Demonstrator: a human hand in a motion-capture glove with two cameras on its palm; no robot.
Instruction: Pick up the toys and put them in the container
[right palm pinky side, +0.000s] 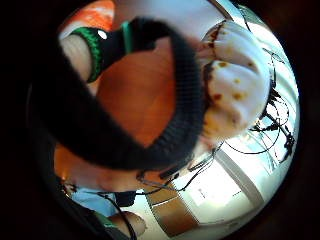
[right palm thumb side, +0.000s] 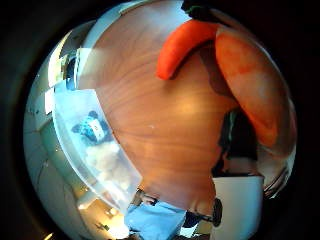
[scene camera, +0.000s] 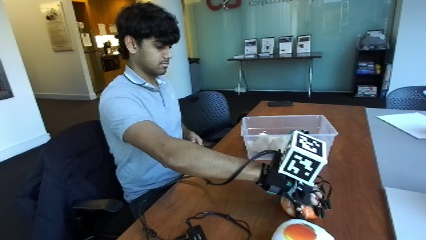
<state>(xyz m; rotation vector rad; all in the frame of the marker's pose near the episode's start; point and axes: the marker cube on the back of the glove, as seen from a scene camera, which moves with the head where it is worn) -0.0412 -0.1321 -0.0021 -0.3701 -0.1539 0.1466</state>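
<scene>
Hand (scene camera: 303, 199) gripping an orange toy (scene camera: 297, 209) just above the tabletop (scene camera: 346, 165), near the clear container (scene camera: 287, 131).

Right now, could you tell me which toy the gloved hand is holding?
The orange toy gripped by the right hand; the white-and-orange toy lies on the table beside it, other toys sit in the container.

Container (scene camera: 289, 131) sitting on surface (scene camera: 353, 165) at 12 o'clock, w/ toys (right palm thumb side: 100, 145) lying inside. Right hand (scene camera: 299, 192) hovering near edge at 6, over a toy (scene camera: 297, 209). Another toy (scene camera: 299, 231) lying at 6 o'clock of that, by cables (scene camera: 200, 227) at 9.
</scene>
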